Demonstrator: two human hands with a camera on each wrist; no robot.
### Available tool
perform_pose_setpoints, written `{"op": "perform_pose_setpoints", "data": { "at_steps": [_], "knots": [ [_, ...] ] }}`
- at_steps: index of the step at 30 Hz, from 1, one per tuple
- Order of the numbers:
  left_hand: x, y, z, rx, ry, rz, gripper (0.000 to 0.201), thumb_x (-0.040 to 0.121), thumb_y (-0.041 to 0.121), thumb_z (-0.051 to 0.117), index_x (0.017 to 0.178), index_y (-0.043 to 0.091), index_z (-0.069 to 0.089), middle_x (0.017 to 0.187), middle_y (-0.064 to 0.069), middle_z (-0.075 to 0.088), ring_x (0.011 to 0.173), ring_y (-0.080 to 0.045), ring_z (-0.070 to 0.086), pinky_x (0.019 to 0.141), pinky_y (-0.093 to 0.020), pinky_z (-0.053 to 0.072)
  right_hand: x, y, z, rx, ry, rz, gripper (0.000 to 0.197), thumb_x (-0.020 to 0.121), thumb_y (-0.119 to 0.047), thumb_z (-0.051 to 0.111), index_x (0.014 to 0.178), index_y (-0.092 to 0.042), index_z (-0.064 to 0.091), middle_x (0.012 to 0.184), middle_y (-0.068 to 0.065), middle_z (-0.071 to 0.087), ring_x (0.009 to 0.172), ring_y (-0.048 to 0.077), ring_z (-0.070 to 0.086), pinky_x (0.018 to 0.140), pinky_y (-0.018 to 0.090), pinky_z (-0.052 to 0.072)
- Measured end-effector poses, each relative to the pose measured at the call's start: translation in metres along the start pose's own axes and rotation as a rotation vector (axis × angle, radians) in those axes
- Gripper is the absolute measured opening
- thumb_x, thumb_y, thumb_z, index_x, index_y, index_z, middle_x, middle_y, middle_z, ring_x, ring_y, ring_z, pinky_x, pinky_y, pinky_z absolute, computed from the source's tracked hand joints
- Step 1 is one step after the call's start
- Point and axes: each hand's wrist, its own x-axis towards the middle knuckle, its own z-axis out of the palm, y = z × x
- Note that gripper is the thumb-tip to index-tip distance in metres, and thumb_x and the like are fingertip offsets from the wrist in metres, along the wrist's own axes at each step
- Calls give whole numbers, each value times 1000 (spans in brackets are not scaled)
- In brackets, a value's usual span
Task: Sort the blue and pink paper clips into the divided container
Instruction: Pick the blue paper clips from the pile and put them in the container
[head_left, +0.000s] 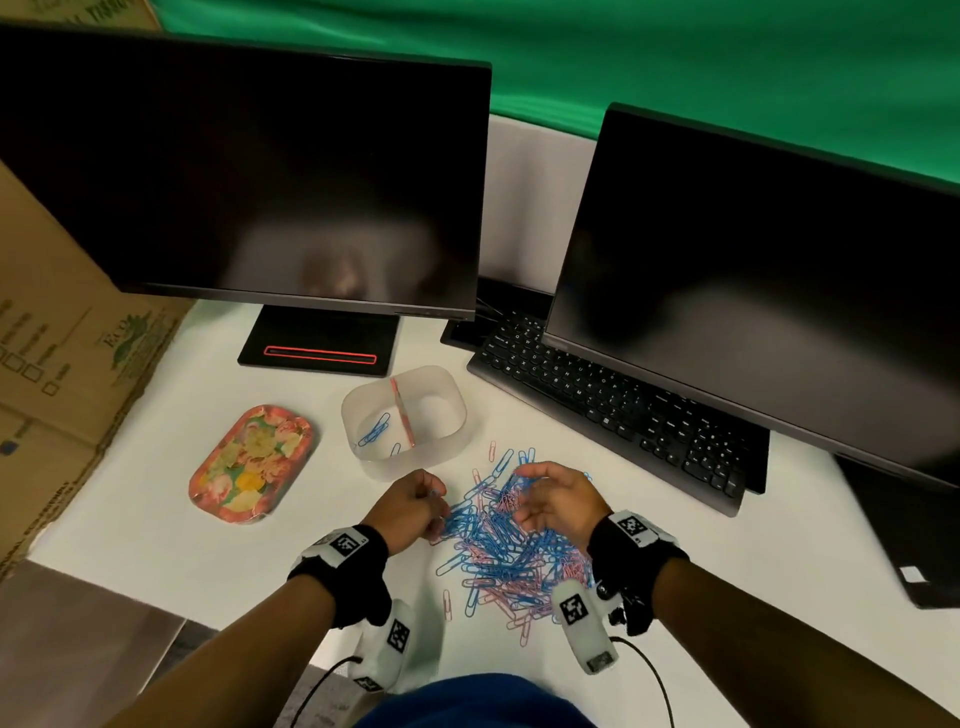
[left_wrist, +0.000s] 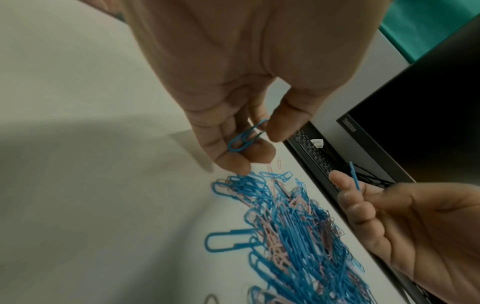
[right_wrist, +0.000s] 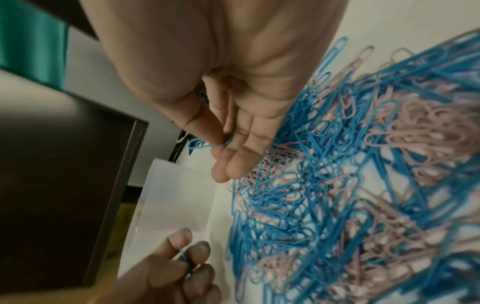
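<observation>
A tangled pile of blue and pink paper clips (head_left: 509, 540) lies on the white table in front of me. Behind it stands the translucent divided container (head_left: 447, 402) with a pink divider (head_left: 402, 418); a few blue clips (head_left: 374, 428) lie in its left compartment, while the right one looks empty. At the pile's left edge my left hand (left_wrist: 257, 144) pinches one blue clip (left_wrist: 246, 136) between thumb and fingers. Over the pile's far side my right hand (right_wrist: 221, 148) pinches another blue clip (right_wrist: 202, 145) between thumb and fingertips.
Two dark monitors (head_left: 249, 176) (head_left: 769, 280) stand at the back, with a black keyboard (head_left: 613, 405) under the right one. A floral tray (head_left: 249, 462) lies left of the container. Cardboard boxes (head_left: 57, 364) line the left edge.
</observation>
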Motion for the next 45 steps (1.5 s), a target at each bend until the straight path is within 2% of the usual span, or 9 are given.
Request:
{"op": "perform_pose_setpoints", "data": {
  "at_steps": [8,12,18,25,30,33,36,41,45],
  "knots": [
    [14,14,21,607,104,276,5,87,23,62,88,19,60,67,2,56,65,-17,51,65,-24,42,4,-4,-1,41,52,-19,10,91,2,45,89,-5,52,63,11,50,49,24,56,46,27,46],
    [31,18,31,850,102,278,17,90,28,58,103,19,63,101,-4,61,94,-24,59,82,-30,48,20,3,-18,-135,206,-28,24,98,-21,45,75,-13,49,63,5,45,48,19,47,48,25,35],
    [36,15,33,988,62,236,16,90,21,54,100,11,61,106,-11,60,98,-31,59,84,-36,50,14,-5,-56,-819,381,-95,26,96,-11,40,104,-12,64,98,2,60,95,24,58,79,23,41],
    [27,16,31,745,89,277,7,86,13,58,89,13,63,87,-9,68,84,-29,63,73,-31,51,19,-11,-57,-1144,233,-212,22,90,-23,55,112,-24,58,70,-9,46,79,23,57,68,25,39],
    [23,15,26,606,14,174,27,90,9,49,111,17,64,96,-1,66,98,-22,62,77,-17,39,31,-17,-37,-1199,156,-280,23,91,-26,55,113,-28,61,98,2,66,86,21,61,77,27,49],
    [21,22,25,380,-32,57,25,91,6,45,93,14,69,91,6,63,82,-16,58,69,-21,40,38,-22,-28,-1263,148,-251,25,92,-27,53,117,-28,59,114,3,65,99,23,62,85,30,51],
    [19,30,23,32,-23,-73,23,81,-2,43,68,7,58,58,-8,47,47,-17,38,49,-22,28,43,-26,-21,-1313,145,-233,23,93,-30,52,115,-27,59,114,4,65,99,24,61,83,31,51],
    [14,38,23,-239,-61,-139,16,77,8,37,64,10,46,62,-7,46,49,-19,39,49,-23,26,47,-31,-3,-1401,201,-98,36,88,-48,56,106,-17,63,106,5,64,99,25,62,75,29,46],
    [15,41,22,-261,-80,-191,25,87,22,40,64,15,47,61,-2,45,49,-16,37,49,-24,25,53,-26,4,-1341,245,-14,23,88,-30,58,99,-11,64,104,11,68,92,29,65,68,28,48]
  ]
}}
